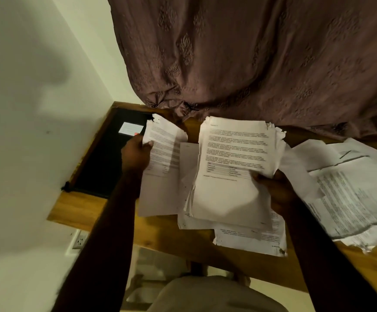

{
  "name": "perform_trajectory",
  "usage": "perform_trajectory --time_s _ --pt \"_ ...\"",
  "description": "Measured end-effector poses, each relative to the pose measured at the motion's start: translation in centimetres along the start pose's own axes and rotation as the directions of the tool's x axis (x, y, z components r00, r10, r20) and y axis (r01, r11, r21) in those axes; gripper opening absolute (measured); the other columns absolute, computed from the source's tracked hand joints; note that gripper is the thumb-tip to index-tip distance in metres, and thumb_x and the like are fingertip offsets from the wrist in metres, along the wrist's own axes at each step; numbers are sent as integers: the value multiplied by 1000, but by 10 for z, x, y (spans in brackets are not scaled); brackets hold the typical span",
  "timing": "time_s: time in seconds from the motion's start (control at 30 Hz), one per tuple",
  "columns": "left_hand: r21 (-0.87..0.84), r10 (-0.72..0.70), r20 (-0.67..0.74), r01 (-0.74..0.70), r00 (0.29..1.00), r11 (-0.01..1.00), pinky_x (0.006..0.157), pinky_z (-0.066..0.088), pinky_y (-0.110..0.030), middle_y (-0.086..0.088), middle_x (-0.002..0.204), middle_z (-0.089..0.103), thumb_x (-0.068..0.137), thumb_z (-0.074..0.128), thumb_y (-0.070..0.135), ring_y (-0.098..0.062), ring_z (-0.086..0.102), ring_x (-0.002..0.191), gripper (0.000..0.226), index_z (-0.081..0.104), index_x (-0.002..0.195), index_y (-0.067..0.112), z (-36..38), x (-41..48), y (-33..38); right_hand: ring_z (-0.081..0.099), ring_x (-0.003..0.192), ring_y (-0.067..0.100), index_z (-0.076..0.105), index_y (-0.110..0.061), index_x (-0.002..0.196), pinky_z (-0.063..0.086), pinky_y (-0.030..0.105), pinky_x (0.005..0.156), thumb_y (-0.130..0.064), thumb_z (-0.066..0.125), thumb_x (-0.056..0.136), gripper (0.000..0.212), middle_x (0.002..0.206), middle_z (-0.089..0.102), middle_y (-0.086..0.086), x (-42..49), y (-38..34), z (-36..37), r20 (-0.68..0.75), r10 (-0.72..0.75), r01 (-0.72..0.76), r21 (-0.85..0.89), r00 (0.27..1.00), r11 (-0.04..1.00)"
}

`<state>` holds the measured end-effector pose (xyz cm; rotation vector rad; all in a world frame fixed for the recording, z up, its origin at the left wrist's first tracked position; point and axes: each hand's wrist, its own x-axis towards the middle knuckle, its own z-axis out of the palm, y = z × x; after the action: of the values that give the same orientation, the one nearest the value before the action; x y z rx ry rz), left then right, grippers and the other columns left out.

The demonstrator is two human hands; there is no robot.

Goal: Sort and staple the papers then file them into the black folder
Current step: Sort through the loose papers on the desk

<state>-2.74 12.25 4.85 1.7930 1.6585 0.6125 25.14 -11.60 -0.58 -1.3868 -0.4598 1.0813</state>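
Observation:
My left hand pinches the left edge of a printed sheet, thumb on top, and holds it just above the wooden table. My right hand grips a thick stack of printed papers at its lower right, thumb on the top page. The stack has torn, ragged corners at its upper right. A black folder with a white label lies flat at the table's far left, against the wall. No stapler is in view.
More loose printed pages are spread over the table's right side, and others lie under the held stack. A brown patterned curtain hangs over the table's back edge. A white wall with a socket bounds the left.

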Motion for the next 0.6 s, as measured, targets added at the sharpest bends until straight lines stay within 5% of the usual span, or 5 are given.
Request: perform_trajectory --time_s 0.2,0.3,0.43,0.6 --pt "-166 197 -95 -211 976 963 86 51 -30 -9 116 72 98 63 25 -23 68 104 29 68 118 5 -34 -5 27 54 131 35 49 -4 143 43 55 109 3 59 95 49 141 57 17 14 -16 36 151 -90 82 61 984 995" --pt "-325 233 -82 -247 969 913 91 58 -40 -2 111 75 95 65 25 -18 71 101 23 71 114 14 -49 -7 44 57 129 33 50 -2 142 46 52 108 4 58 95 48 138 60 15 21 -33 58 187 -117 105 73 975 992" --pt "-623 187 62 -109 980 775 93 56 -54 -14 108 75 96 64 11 -31 71 99 9 73 99 13 -57 -19 72 59 127 28 54 -7 139 48 46 107 5 62 92 50 135 64 10 27 -56 79 215 -168 151 92 962 984" --pt "-804 121 195 88 973 588 69 59 -33 -4 91 78 102 53 12 -20 75 81 22 75 97 12 -52 -36 88 62 123 25 52 -3 139 54 34 97 8 57 94 47 135 64 12 33 -77 87 258 -219 224 12 941 975"
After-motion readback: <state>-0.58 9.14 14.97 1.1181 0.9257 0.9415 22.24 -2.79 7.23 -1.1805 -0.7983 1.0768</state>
